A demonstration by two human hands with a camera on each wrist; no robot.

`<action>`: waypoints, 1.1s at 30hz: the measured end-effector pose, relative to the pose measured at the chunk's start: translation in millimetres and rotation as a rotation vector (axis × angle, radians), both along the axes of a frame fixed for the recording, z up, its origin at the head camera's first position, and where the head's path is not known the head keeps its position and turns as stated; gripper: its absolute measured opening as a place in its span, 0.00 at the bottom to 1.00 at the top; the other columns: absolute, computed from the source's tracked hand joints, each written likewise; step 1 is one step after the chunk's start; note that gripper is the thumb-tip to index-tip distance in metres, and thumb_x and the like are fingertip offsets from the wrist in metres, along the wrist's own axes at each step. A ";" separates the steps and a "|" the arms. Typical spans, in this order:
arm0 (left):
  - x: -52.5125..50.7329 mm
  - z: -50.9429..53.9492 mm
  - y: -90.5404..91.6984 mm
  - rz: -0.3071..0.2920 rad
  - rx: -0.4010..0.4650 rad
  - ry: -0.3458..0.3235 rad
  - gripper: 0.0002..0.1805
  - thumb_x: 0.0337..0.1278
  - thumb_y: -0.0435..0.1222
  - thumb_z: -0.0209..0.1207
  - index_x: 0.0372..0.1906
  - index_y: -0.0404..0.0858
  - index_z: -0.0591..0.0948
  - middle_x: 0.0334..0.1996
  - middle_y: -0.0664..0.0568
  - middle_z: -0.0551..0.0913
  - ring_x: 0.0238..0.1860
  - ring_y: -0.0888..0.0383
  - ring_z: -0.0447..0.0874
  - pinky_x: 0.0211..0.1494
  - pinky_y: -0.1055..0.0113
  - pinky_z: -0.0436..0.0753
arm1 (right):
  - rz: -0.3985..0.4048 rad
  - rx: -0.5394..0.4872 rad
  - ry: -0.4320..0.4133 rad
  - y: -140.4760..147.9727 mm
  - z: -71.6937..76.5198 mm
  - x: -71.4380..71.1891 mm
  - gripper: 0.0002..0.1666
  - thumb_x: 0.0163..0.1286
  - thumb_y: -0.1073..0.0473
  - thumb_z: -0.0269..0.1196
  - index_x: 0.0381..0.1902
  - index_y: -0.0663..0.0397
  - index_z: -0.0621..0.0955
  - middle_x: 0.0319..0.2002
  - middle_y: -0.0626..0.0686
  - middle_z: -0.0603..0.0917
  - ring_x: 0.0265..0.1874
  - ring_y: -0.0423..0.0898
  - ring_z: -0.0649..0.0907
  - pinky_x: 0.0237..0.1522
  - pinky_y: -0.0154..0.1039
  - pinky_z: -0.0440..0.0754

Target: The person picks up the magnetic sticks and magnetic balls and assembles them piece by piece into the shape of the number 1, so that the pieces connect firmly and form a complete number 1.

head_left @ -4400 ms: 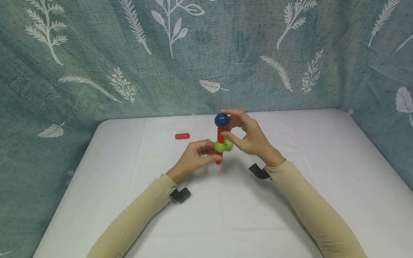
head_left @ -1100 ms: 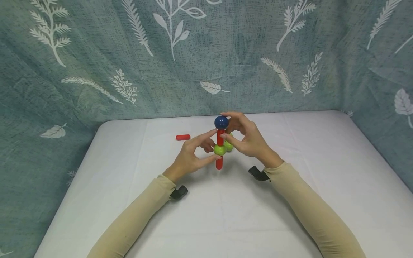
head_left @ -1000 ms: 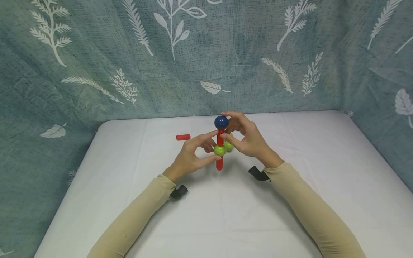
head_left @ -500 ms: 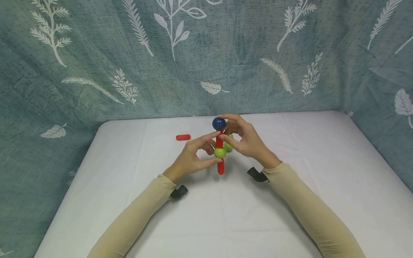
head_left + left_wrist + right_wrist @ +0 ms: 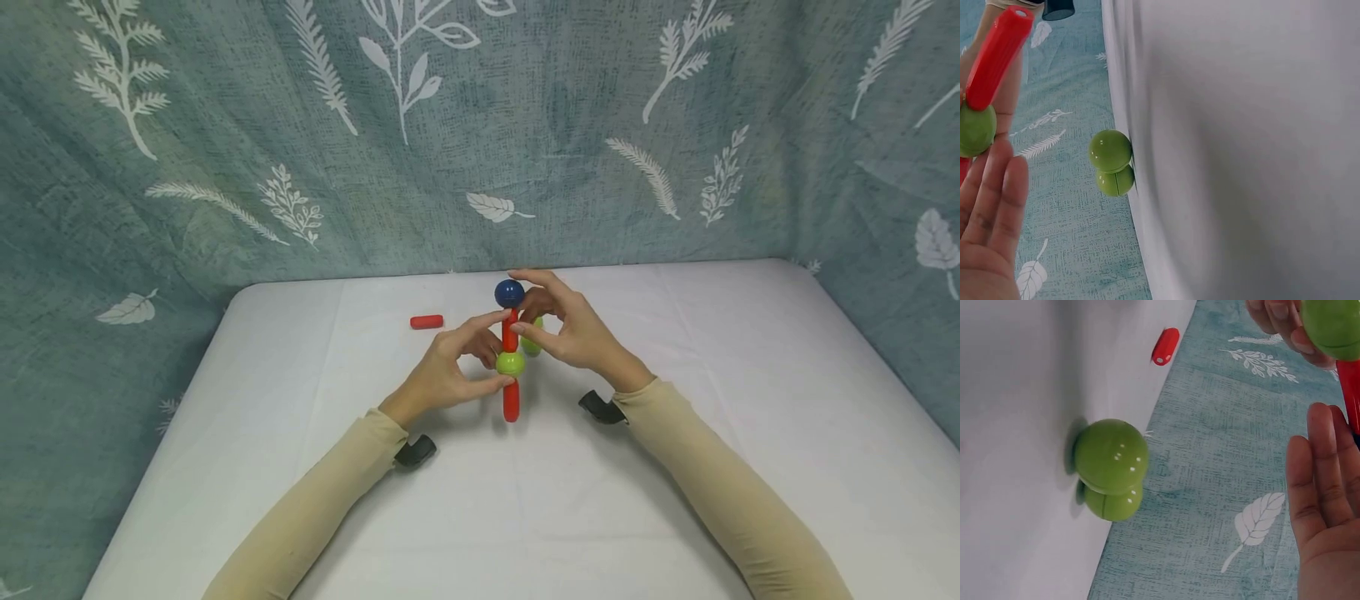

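In the head view a blue ball (image 5: 509,293), a red stick (image 5: 510,333), a green ball (image 5: 510,364) and a lower red stick (image 5: 512,402) stand joined in one column, held above the table. The left hand (image 5: 446,371) grips it around the green ball, thumb at the lower stick's top and index finger by the upper stick. The right hand (image 5: 577,333) pinches the upper red stick by the blue ball, its index fingertip at the ball's top. Both wrist views show the held green ball (image 5: 977,130) (image 5: 1334,326) at the frame edge.
Two green balls (image 5: 1110,151) (image 5: 1112,456) rest on the table behind the column, partly hidden by the right hand in the head view. A loose red stick (image 5: 427,322) lies at the back left. A patterned curtain (image 5: 390,208) hangs behind the white table (image 5: 600,517).
The column has come slightly lower in the head view, toward the table's front, with both hands still on it. The left index finger has come down beside the upper red stick.
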State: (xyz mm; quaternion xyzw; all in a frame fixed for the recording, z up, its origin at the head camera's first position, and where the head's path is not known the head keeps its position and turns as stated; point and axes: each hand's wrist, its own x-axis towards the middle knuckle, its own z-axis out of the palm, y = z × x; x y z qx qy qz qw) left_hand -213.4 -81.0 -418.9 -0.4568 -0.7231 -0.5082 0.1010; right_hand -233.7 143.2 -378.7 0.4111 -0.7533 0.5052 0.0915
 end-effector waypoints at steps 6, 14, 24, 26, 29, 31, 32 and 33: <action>10.7 9.8 -3.1 -0.020 -0.008 -0.050 0.43 0.41 0.23 0.73 0.66 0.26 0.66 0.34 0.40 0.85 0.30 0.50 0.85 0.38 0.55 0.87 | 0.021 0.035 -0.022 -0.3 -6.6 1.6 0.39 0.60 0.74 0.67 0.68 0.60 0.67 0.39 0.57 0.85 0.33 0.44 0.83 0.38 0.36 0.82; 23.6 25.7 -7.8 -0.050 -0.022 -0.100 0.41 0.41 0.20 0.70 0.64 0.21 0.64 0.33 0.36 0.84 0.29 0.44 0.85 0.38 0.51 0.87 | 0.018 0.086 -0.055 -6.7 -4.5 14.5 0.39 0.59 0.76 0.66 0.67 0.69 0.65 0.38 0.61 0.84 0.31 0.50 0.84 0.39 0.39 0.83; 24.3 21.4 -10.1 -0.055 -0.039 -0.146 0.41 0.44 0.21 0.70 0.66 0.21 0.63 0.33 0.36 0.84 0.31 0.47 0.86 0.39 0.50 0.86 | 0.000 0.137 -0.080 -11.1 4.5 28.7 0.38 0.60 0.74 0.67 0.67 0.67 0.67 0.34 0.59 0.85 0.30 0.48 0.84 0.38 0.43 0.84; 24.5 20.6 -10.7 -0.057 -0.045 -0.153 0.41 0.44 0.21 0.69 0.66 0.21 0.63 0.33 0.36 0.84 0.31 0.47 0.86 0.39 0.49 0.86 | 0.007 0.143 -0.084 -10.6 2.7 28.5 0.37 0.60 0.74 0.67 0.67 0.67 0.68 0.36 0.59 0.85 0.30 0.48 0.84 0.39 0.43 0.83; 25.0 20.1 -11.2 -0.058 -0.047 -0.170 0.41 0.45 0.20 0.69 0.66 0.20 0.63 0.33 0.35 0.84 0.31 0.46 0.86 0.39 0.48 0.86 | 0.017 0.151 -0.089 -9.9 -0.1 28.5 0.36 0.60 0.73 0.67 0.67 0.67 0.68 0.37 0.59 0.85 0.30 0.49 0.84 0.40 0.43 0.83; 25.1 19.8 -11.5 -0.055 -0.053 -0.184 0.41 0.45 0.20 0.69 0.66 0.21 0.63 0.33 0.35 0.84 0.31 0.46 0.86 0.39 0.48 0.86 | 0.023 0.156 -0.090 -9.6 -2.5 28.4 0.36 0.61 0.73 0.67 0.66 0.67 0.69 0.37 0.58 0.85 0.30 0.48 0.84 0.40 0.44 0.84; 25.4 19.9 -11.6 -0.056 -0.053 -0.193 0.41 0.45 0.20 0.69 0.66 0.21 0.63 0.34 0.35 0.84 0.31 0.45 0.86 0.39 0.47 0.86 | 0.025 0.158 -0.089 -9.4 -3.7 28.2 0.36 0.60 0.73 0.67 0.66 0.67 0.69 0.37 0.58 0.85 0.30 0.48 0.84 0.41 0.45 0.84; 25.3 19.6 -11.8 -0.055 -0.057 -0.203 0.41 0.45 0.20 0.69 0.66 0.21 0.63 0.34 0.35 0.84 0.31 0.45 0.86 0.39 0.47 0.86 | 0.027 0.161 -0.087 -9.2 -4.9 28.3 0.36 0.60 0.73 0.67 0.66 0.67 0.69 0.36 0.57 0.85 0.29 0.48 0.84 0.41 0.46 0.84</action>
